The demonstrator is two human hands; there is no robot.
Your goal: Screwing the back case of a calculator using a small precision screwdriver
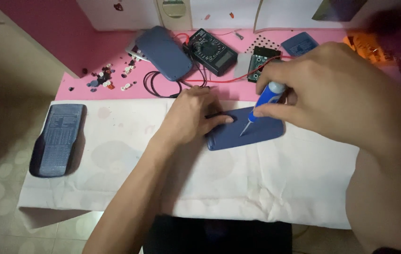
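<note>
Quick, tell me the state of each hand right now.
Left hand: open, pressing down on the dark blue case.
Right hand: closed around the blue-handled screwdriver, tip on the case.

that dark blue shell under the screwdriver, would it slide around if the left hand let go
Probably. The dark blue shell looks like smooth, thin plastic, likely light, and it lies on loose white cloth that could shift. The left hand presses one end while the right hand tips the screwdriver in at a slant, a sideways push.

A black multimeter with red leads lies on the pink table beside a blue-grey cover, scattered small keys, a green circuit board, and a dark slide cover on white cloth.
</note>
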